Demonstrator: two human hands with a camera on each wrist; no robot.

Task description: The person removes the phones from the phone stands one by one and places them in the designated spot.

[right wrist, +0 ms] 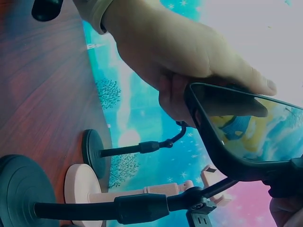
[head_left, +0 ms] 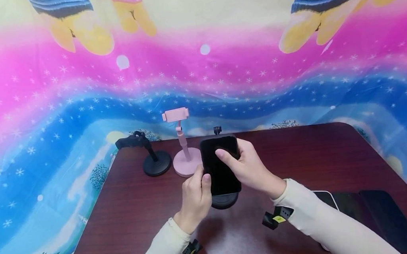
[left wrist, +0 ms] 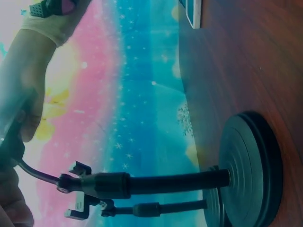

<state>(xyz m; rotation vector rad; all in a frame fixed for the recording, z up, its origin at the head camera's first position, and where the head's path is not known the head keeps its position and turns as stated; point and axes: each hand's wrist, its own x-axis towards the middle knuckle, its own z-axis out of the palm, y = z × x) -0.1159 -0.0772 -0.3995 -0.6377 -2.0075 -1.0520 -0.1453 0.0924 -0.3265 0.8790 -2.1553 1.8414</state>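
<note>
A black smartphone (head_left: 222, 169) sits upright at the head of a black phone stand, screen toward me. The stand's round base (left wrist: 244, 170) and pole (left wrist: 180, 181) show below it in the left wrist view. My right hand (head_left: 255, 166) holds the phone's right edge, thumb over the screen and fingers behind. At the left edge my left hand (head_left: 196, 195) grips the stand's clamp (right wrist: 285, 176), fingertips right beside the phone. The clamp's back is partly hidden by the phone and fingers.
A pink phone stand (head_left: 186, 160) and a black one (head_left: 156, 162) stand at the back left. Behind the phone, another black stand's head (head_left: 217, 130) sticks up. A dark flat case (head_left: 388, 216) lies at the right, near my right sleeve. A printed cloth backdrop hangs behind the table (head_left: 124, 213).
</note>
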